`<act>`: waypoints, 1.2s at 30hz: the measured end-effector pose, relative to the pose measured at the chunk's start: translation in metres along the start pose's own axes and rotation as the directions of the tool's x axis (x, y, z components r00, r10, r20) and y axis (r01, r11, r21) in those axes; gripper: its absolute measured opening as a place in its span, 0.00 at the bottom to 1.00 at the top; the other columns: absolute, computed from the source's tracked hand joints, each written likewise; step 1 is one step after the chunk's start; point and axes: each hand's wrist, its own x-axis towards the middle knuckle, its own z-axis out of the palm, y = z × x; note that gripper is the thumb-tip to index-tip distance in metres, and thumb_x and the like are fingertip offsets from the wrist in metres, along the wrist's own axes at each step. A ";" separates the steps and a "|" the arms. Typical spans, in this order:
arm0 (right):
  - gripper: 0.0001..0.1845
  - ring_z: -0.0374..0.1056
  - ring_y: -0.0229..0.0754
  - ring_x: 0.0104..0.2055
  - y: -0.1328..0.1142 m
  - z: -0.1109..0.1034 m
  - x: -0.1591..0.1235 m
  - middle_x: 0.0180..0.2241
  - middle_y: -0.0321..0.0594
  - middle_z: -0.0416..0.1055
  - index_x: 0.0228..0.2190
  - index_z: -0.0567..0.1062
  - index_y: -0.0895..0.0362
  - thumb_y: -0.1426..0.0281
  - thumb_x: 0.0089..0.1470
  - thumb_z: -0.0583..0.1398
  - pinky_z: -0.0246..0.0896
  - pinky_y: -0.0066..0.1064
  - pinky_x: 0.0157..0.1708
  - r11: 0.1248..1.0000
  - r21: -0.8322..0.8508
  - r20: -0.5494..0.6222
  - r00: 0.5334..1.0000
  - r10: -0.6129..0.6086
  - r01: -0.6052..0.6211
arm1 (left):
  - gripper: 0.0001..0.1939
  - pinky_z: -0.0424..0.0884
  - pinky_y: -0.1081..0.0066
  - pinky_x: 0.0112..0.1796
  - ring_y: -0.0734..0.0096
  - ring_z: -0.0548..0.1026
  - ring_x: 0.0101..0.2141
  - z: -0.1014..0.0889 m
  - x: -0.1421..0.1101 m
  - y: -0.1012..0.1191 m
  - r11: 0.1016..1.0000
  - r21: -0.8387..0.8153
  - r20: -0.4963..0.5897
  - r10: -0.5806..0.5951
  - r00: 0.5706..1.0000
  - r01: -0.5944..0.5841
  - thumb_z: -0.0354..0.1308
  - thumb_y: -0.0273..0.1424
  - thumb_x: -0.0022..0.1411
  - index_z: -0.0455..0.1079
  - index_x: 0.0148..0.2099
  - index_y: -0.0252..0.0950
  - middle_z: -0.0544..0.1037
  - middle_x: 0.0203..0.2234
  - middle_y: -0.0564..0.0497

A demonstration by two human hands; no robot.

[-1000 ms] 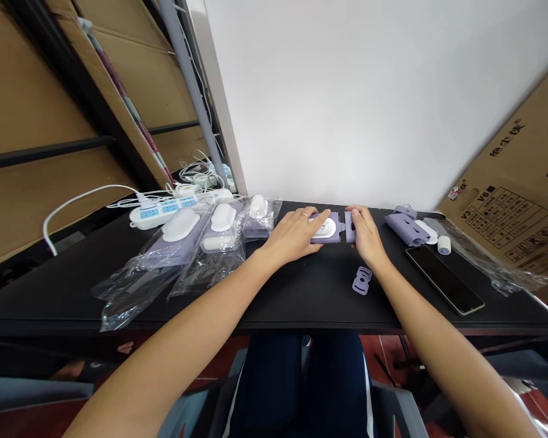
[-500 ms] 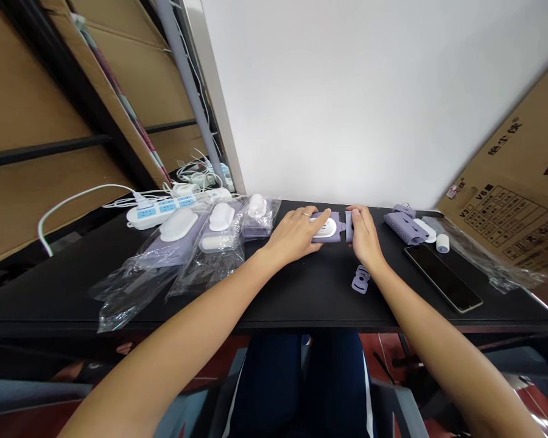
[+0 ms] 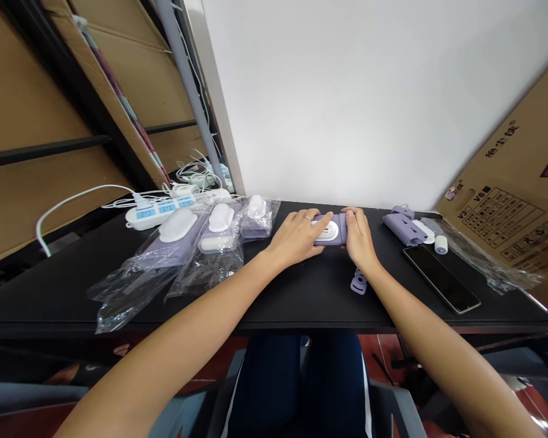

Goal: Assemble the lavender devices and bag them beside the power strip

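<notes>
A flat purple plastic panel (image 3: 333,241) carrying a white oval piece (image 3: 331,230) lies on the black table in front of me. My left hand (image 3: 298,237) grips its left part, with the fingers across the top. My right hand (image 3: 360,241) is closed on a narrow purple end piece (image 3: 343,227) that sits flush against the panel's right edge. My palm and fingers hide much of both parts. Just below my right wrist lies a small purple cut-out plate (image 3: 358,282), partly covered by the arm.
Clear bags with purple and white parts (image 3: 173,243) lie on the left, in front of a white power strip (image 3: 162,210). Rightward are a perforated purple part (image 3: 404,229), a white roll (image 3: 441,244), a phone (image 3: 442,278), an opened-looking bag (image 3: 488,258) and a carton (image 3: 511,201).
My right hand has moved slightly left, bringing the end piece against the panel. The gap with the narrow tab between them no longer shows. My left hand stays on the panel.
</notes>
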 end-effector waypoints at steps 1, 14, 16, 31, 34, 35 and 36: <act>0.27 0.69 0.51 0.51 0.000 0.000 0.000 0.50 0.43 0.71 0.52 0.71 0.46 0.47 0.70 0.42 0.70 0.44 0.47 1.000 0.006 -0.005 1.000 0.001 -0.001 | 0.41 0.67 0.55 0.55 0.46 0.73 0.57 0.000 0.000 0.001 1.000 -0.001 -0.001 -0.005 1.000 0.005 0.66 0.37 0.63 0.58 0.74 0.37 0.72 0.61 0.35; 0.24 0.68 0.50 0.55 0.003 0.000 0.007 0.50 0.44 0.74 0.50 0.72 0.49 0.49 0.69 0.46 0.64 0.46 0.57 0.993 0.105 0.014 0.998 -0.059 0.057 | 0.41 0.68 0.54 0.54 0.47 0.73 0.56 -0.006 0.000 0.005 0.997 0.000 0.028 -0.071 0.997 0.071 0.66 0.38 0.63 0.58 0.74 0.38 0.72 0.61 0.38; 0.25 0.68 0.50 0.54 0.004 -0.001 0.008 0.51 0.45 0.73 0.51 0.72 0.50 0.48 0.68 0.47 0.68 0.44 0.53 0.992 0.114 0.031 0.998 -0.058 0.054 | 0.41 0.68 0.55 0.53 0.47 0.73 0.56 -0.008 0.000 0.005 0.996 0.003 0.035 -0.088 0.996 0.088 0.66 0.39 0.63 0.58 0.74 0.39 0.72 0.62 0.38; 0.25 0.70 0.49 0.52 -0.005 -0.001 0.001 0.52 0.43 0.74 0.51 0.71 0.50 0.48 0.68 0.47 0.70 0.40 0.49 0.989 0.145 0.012 1.000 0.027 -0.028 | 0.41 0.68 0.56 0.53 0.48 0.73 0.56 -0.005 -0.001 0.006 0.997 0.022 0.012 -0.073 0.997 0.073 0.66 0.39 0.63 0.58 0.74 0.38 0.72 0.61 0.38; 0.24 0.71 0.48 0.50 -0.007 -0.001 -0.002 0.50 0.41 0.74 0.51 0.70 0.49 0.48 0.69 0.46 0.68 0.40 0.51 0.988 0.152 0.014 0.999 0.039 -0.041 | 0.41 0.68 0.56 0.53 0.47 0.73 0.56 -0.005 -0.002 0.006 0.997 0.019 -0.001 -0.078 0.997 0.078 0.66 0.40 0.63 0.58 0.74 0.38 0.72 0.61 0.38; 0.24 0.71 0.48 0.50 -0.008 -0.001 -0.003 0.50 0.41 0.74 0.51 0.70 0.49 0.48 0.69 0.47 0.70 0.39 0.48 0.983 0.173 0.022 0.998 0.054 -0.057 | 0.41 0.68 0.56 0.53 0.47 0.73 0.55 -0.005 -0.001 0.006 0.997 0.017 -0.005 -0.081 0.997 0.082 0.66 0.40 0.63 0.58 0.74 0.38 0.72 0.61 0.38; 0.24 0.71 0.48 0.49 -0.009 -0.001 -0.004 0.50 0.41 0.74 0.52 0.69 0.48 0.48 0.69 0.47 0.71 0.38 0.44 0.977 0.199 0.030 0.997 0.071 -0.076 | 0.41 0.68 0.56 0.53 0.47 0.73 0.55 -0.005 -0.001 0.005 0.997 0.016 -0.007 -0.081 0.997 0.081 0.66 0.40 0.63 0.58 0.74 0.38 0.72 0.61 0.38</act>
